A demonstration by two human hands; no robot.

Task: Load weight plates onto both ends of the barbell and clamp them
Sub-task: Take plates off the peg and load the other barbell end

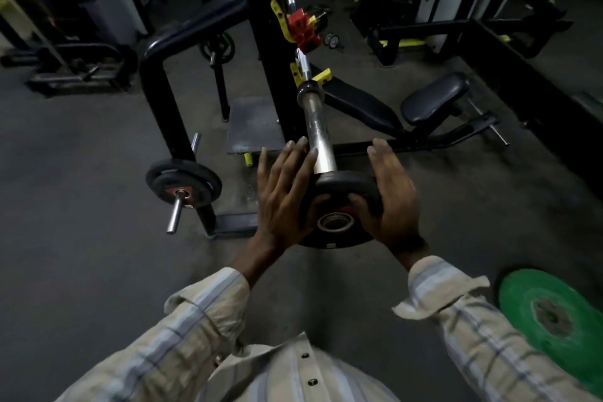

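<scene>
While one black weight plate (339,206) sits at the barbell sleeve's (318,137) near tip, left hand (284,192) presses it with straight fingers; right hand's (390,202) grip curls round its rim. One green plate (551,316) lies on the floor.

A black weight plate (339,206) sits at the near tip of the barbell (318,137), its metal-ringed hole on the end of the shiny steel sleeve. The bar runs away from us to the rack, its far part passing a red block. A green plate (551,323) lies flat on the floor, near right.
</scene>
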